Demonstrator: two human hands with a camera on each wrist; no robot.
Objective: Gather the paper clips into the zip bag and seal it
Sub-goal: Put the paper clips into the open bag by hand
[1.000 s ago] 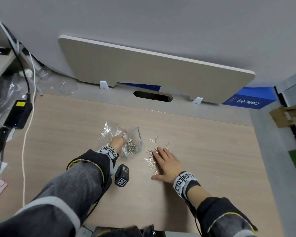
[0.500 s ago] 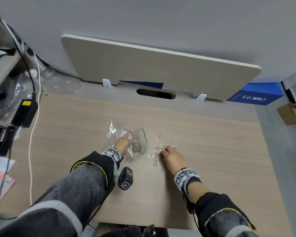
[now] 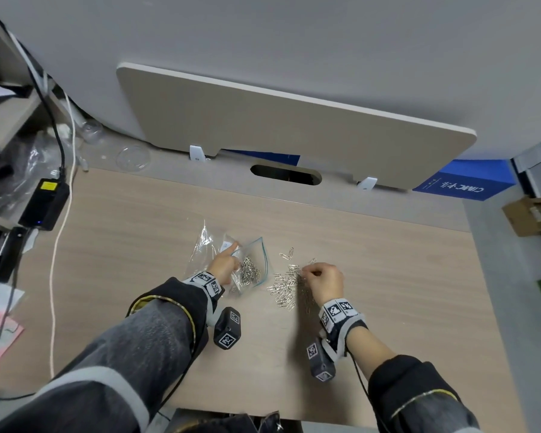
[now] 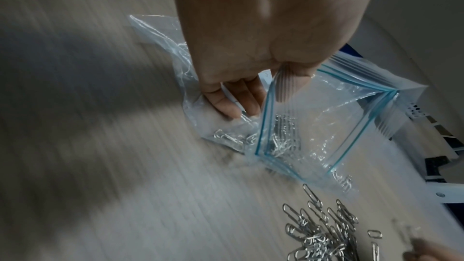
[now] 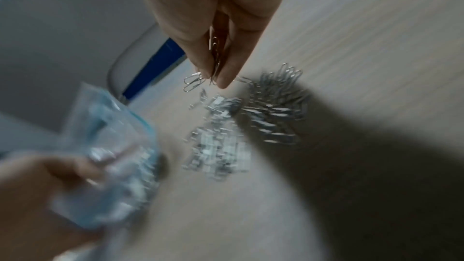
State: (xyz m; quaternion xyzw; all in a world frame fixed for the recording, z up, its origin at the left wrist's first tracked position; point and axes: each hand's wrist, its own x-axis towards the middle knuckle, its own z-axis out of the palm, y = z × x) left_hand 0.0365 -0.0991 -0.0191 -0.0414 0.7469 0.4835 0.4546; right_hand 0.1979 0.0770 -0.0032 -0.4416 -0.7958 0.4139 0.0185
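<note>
A clear zip bag [image 3: 253, 264] [image 4: 323, 126] [image 5: 105, 146] with a blue zip strip lies on the wooden desk, its mouth held wide. My left hand [image 3: 225, 264] [image 4: 253, 43] pinches the near lip of the mouth. Several silver paper clips [image 4: 281, 136] lie inside it. A loose heap of paper clips [image 3: 285, 289] [image 4: 323, 231] [image 5: 251, 122] lies on the desk just right of the bag. My right hand [image 3: 322, 281] [image 5: 216, 33] hovers over the heap, its fingers pinching a small bunch of clips [image 5: 213, 57].
A second crumpled clear bag [image 3: 205, 242] lies left of the zip bag. A black power brick [image 3: 44, 203] and cables sit at the desk's left edge. An upright beige panel [image 3: 288, 120] stands behind the desk. A blue box [image 3: 463, 182] is at the back right.
My right hand went from lying flat on the heap to fingers curled, pinching a bunch of clips just above it. My left hand keeps its hold on the bag's mouth.
</note>
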